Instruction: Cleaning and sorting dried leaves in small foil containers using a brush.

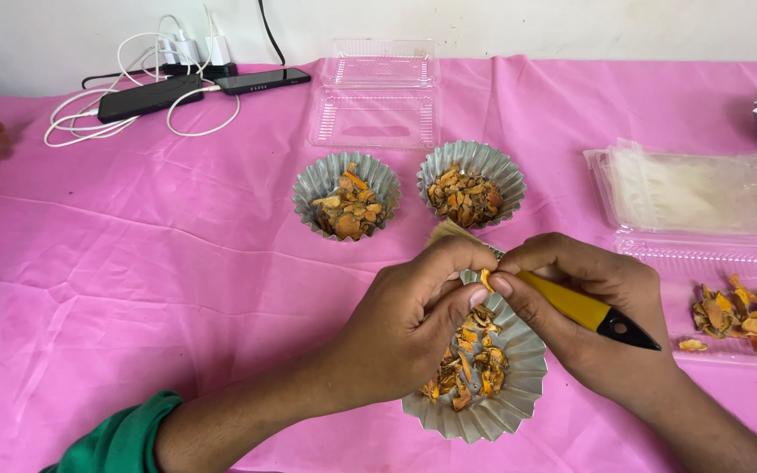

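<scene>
Above the near foil cup of dried orange pieces, the left hand pinches one piece between thumb and fingers; the right hand, fingers clamped, grips a yellow brush; two filled cups stand beyond

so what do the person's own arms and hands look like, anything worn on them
Both hands are bare: no gloves, rings, watch or bands show. The left hand comes from an arm with a green sleeve, pushed up with a ribbed-looking cuff near the elbow. The right hand and its forearm are uncovered as far as the picture shows.
</scene>
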